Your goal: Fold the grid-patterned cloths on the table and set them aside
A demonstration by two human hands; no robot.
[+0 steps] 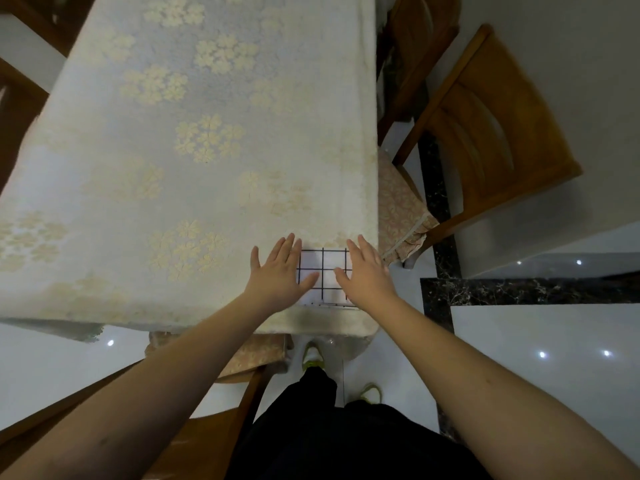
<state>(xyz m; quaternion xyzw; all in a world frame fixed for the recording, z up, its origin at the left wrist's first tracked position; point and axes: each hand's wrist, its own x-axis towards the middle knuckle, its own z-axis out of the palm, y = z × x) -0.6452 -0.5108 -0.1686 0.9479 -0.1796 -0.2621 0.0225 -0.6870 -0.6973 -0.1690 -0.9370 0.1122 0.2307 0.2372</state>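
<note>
Pressing the folded grid cloth (325, 273) with flat, spread fingers of left hand (277, 271) and right hand (369, 271), we judged it thin, soft; edges gave the best hold.

My feed is dim and soft, with a cool grey cast. Small ceiling lights glint as white dots on the glossy floor (540, 341). The tablecloth (173, 150) looks washed out and hazy. Wide-angle distortion bends the table's edges and stretches my forearms at the bottom corners. Shadows are faint.
</note>
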